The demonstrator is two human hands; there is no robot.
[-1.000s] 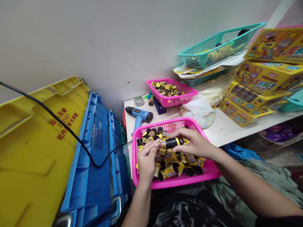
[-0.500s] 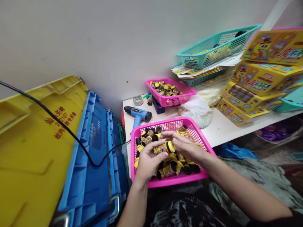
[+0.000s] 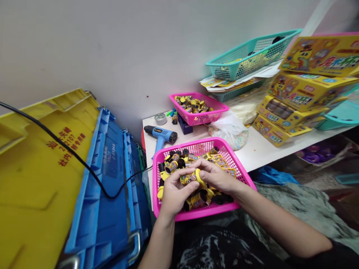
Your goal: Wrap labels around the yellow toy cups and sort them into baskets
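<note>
A pink basket (image 3: 238,164) full of several small black canisters with yellow labels and caps rests at the table's near edge, above my lap. Over it, my left hand (image 3: 174,192) holds one labelled canister (image 3: 188,178) with its fingers curled round the body. My right hand (image 3: 217,176) is closed on the yellow cap at that canister's right end. Both hands meet over the basket's middle.
A blue heat gun (image 3: 162,136) with a black cord lies behind the basket. Further back are a second pink basket (image 3: 202,117) of canisters, a tape roll (image 3: 160,118), a plastic bag (image 3: 230,129), teal baskets (image 3: 246,56) and stacked yellow boxes (image 3: 305,93). Yellow and blue crate lids (image 3: 109,179) lean at left.
The bare black tube held earlier now wears its yellow label and cap. Both hands have drawn closer together and slightly down over the basket.
</note>
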